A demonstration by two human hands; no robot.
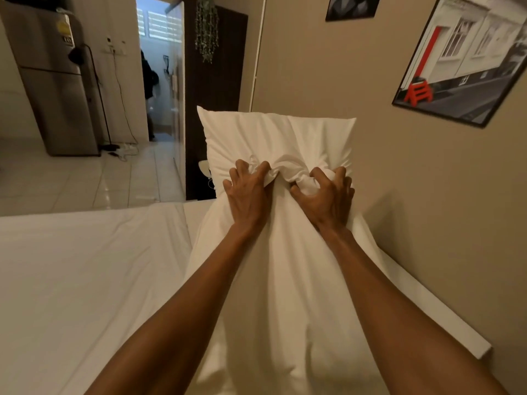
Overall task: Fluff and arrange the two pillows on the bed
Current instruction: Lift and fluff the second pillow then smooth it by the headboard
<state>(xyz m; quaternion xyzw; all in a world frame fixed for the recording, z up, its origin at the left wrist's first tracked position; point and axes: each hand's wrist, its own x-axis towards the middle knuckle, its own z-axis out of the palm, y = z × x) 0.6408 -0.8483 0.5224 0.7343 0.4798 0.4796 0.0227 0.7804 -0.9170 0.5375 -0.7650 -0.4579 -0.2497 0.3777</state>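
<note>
A white pillow (273, 138) stands on the bed (85, 266) beside the beige wall, its far end raised and its cover bunched in the middle. My left hand (248, 195) clutches a fold of the pillow's fabric. My right hand (328, 195) grips the bunched cover just to the right of it. White bedding runs from the hands down toward me; I cannot tell whether that is the same pillow or a second one underneath.
The wall (427, 195) runs close along the bed's right side with a framed picture (467, 58) on it. To the left lie a tiled floor (85, 178), a fridge (54, 81), a floor lamp with cables, and an open doorway (159, 69).
</note>
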